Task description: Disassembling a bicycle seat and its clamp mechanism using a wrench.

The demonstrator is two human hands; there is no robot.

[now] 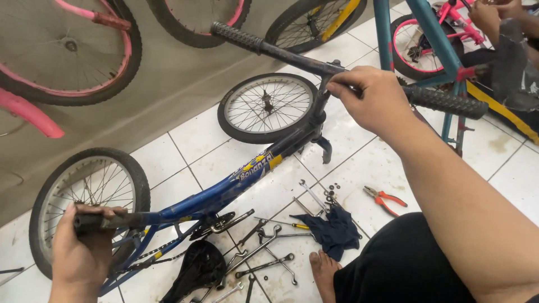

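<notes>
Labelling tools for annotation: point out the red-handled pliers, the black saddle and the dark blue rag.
red-handled pliers [385,199], head view, on the red handles.
black saddle [199,268], head view, middle of its top.
dark blue rag [336,230], head view, centre of the cloth.

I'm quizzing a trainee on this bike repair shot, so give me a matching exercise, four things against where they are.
1. handlebar
2. seat post
3. pliers
4. saddle

A. lying on the tiles, red handles
B. gripped by the left hand
C. on the floor below the blue frame
D. held by the right hand

Pairs: 1-D, 2-B, 3-A, 4-C
</notes>
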